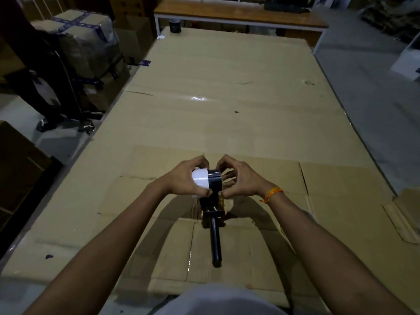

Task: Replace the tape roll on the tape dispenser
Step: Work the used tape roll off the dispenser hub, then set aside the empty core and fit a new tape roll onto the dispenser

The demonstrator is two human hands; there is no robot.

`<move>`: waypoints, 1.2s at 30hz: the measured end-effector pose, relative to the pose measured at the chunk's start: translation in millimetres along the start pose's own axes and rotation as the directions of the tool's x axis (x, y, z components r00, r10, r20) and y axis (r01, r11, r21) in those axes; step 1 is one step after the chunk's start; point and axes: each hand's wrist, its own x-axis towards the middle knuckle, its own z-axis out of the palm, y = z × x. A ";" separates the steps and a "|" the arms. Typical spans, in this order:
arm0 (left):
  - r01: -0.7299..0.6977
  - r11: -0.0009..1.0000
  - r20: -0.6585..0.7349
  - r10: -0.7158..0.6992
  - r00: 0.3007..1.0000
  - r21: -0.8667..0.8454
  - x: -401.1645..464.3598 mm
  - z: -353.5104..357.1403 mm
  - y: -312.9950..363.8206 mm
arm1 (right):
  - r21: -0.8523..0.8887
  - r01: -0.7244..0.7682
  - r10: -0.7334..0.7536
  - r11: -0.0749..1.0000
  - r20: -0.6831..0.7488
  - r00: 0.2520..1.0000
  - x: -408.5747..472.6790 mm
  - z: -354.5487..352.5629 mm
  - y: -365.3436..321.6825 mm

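A hand-held tape dispenser point(214, 208) with a black and yellow frame is held above the cardboard-covered table point(227, 98), its black handle point(216, 242) pointing toward me. My left hand point(188, 180) grips a white tape roll point(200, 178) pressed against the dispenser's black hub point(214, 180) on the left side. My right hand point(241, 180) clasps the dispenser's head from the right, fingers curled around it. Another dark tape roll point(175, 25) stands at the table's far left corner.
Flattened cardboard sheets point(341, 201) cover the table. Wrapped boxes point(86, 42) and a black trolley point(68, 92) stand on the left. A wooden bench point(238, 14) runs along the far end. A person's shoes point(66, 126) are on the floor at left.
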 end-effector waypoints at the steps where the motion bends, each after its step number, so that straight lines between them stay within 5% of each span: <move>1: 0.000 1.000 -0.004 0.000 1.000 0.009 0.1 -0.2 0.7 | 0.004 -0.004 0.004 1.000 0.003 1.000 0.5 0.3 0.0; 9: 0.146 0.982 -0.098 -0.135 0.986 0.118 -23.9 -41.8 -30.5 | -0.033 -0.051 0.048 0.998 -0.084 0.995 -12.0 -37.4 23.0; 20: 0.232 0.968 -0.189 -0.246 0.950 -0.095 -14.1 -26.1 -10.2 | 0.246 -0.136 0.164 0.960 -0.094 0.982 -11.3 3.6 51.8; 30: 0.053 0.999 -0.224 -0.050 0.973 0.007 28.4 24.1 34.4 | -0.300 -0.281 0.248 0.912 -0.144 0.958 -13.6 -16.3 70.2; 36: 0.100 0.995 -0.183 -0.102 0.978 -0.021 59.8 52.2 67.9 | -0.136 -0.232 0.191 0.963 -0.261 0.946 -34.1 -10.7 49.6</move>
